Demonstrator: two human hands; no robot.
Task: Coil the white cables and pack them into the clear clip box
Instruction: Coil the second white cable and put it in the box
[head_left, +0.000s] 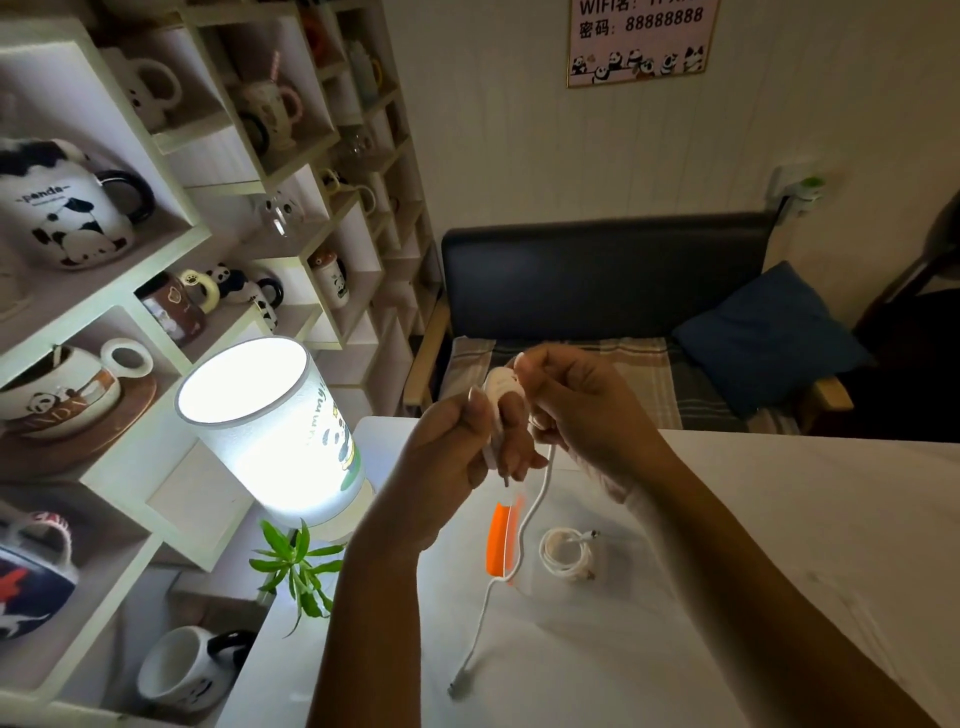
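Note:
Above the white table (779, 545), both my hands hold one white cable (524, 530). My left hand (457, 447) grips the loops wound around its fingers, with a plug tip poking out below. My right hand (576, 405) pinches the strand beside those loops. The loose tail hangs down, crosses the box's orange clip (501, 540) and ends in a connector (460, 687) lying on the table. The clear clip box (597, 582) stands open below my hands. A second coiled white cable (567, 555) lies inside it.
A lit cylinder lamp (270, 431) stands at the table's left edge, with a small green plant (296, 566) in front of it. Shelves of panda mugs (67, 208) fill the left. A dark sofa (597, 280) with a blue cushion (769, 332) sits beyond the table.

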